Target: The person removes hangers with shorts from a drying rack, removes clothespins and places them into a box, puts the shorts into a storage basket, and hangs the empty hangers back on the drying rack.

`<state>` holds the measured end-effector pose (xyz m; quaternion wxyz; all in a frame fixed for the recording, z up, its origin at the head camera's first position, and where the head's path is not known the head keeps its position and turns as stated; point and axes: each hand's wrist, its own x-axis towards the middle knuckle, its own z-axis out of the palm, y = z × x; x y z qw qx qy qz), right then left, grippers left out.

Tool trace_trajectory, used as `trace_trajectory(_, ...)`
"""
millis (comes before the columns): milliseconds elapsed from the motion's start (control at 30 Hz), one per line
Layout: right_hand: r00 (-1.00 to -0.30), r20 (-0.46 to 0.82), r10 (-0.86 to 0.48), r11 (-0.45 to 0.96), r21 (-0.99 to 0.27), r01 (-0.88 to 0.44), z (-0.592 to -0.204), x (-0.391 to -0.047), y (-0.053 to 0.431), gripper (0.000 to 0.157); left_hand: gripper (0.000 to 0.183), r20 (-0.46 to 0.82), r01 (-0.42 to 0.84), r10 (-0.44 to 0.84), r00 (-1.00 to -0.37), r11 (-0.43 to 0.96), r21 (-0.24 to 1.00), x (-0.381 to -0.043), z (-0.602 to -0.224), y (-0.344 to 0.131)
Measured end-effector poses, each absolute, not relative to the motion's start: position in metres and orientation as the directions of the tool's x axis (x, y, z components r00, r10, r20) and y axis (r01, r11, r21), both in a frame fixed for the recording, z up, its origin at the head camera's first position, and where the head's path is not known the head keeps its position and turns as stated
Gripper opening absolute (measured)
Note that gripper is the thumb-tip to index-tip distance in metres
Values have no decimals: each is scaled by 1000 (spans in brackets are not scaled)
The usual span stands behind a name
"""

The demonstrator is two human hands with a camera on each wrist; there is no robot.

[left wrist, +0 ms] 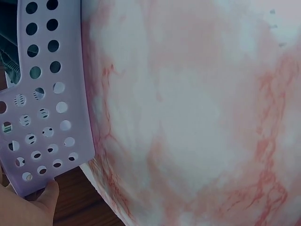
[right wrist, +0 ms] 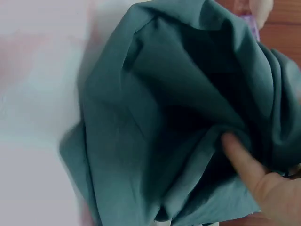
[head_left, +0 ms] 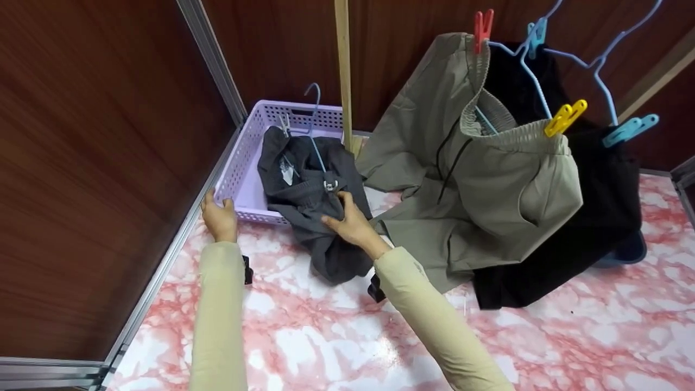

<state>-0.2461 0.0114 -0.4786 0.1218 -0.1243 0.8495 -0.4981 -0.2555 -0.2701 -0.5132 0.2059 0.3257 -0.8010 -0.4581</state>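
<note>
At the front left corner of a lilac plastic basket (head_left: 233,168), my left hand (head_left: 220,221) grips the rim. In the left wrist view its thumb (left wrist: 48,195) lies against the edge of the perforated wall. Dark grey trousers (head_left: 304,198) lie partly in the basket and spill over its front side to the floor. My right hand (head_left: 354,224) holds their cloth just below the waistband, close to a grey clothes peg (head_left: 330,185). Attached to the trousers is a blue hanger (head_left: 317,152); its hook sticks up at the back. Another peg (head_left: 285,125) grips the waistband's far side.
Grey-green trousers (head_left: 488,190) hang on the right from a blue hanger, with red (head_left: 482,31) and yellow (head_left: 564,118) pegs. Behind them hang black trousers (head_left: 613,190). A wooden post (head_left: 343,70) stands behind the basket, and a brown wall panel (head_left: 108,163) borders the left.
</note>
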Motion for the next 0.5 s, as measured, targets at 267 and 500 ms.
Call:
trace_trajectory(267, -960, -6, -279, 362, -927, -99, -474, -244, 2, 36, 51, 33, -321, -715, -699, 355, 878, -256, -515, -271)
trace_trajectory(500, -979, -96, -181, 260, -965, 47, -458, -242, -8, 41, 50, 38, -326, -716, -697, 363, 873, -258, -517, -272)
